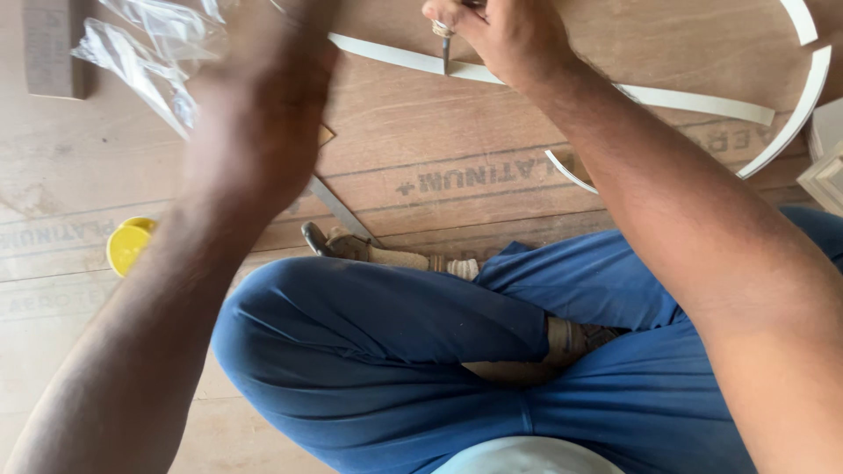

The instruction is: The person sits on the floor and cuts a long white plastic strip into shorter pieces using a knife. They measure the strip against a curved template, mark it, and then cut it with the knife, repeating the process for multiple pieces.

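A plywood floor panel point(421, 132) carried the work, the person sitting cross-legged on it. The right hand point(500, 35) was clenched on a small metal tool point(445, 54), its tip on a thin white edging strip point(544, 81) near the panel's far edge. The strip looked light, bendy, easily kinked, best pinched beside the tool. The left hand point(255, 114) was blurred; its grip could not be told.

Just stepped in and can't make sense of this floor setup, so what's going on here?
A person in blue trousers sits cross-legged on a plywood sheet. The right hand holds a small metal tool point-down against a long white strip. The left hand is blurred, raised near crumpled clear plastic. A yellow lid lies to the left.
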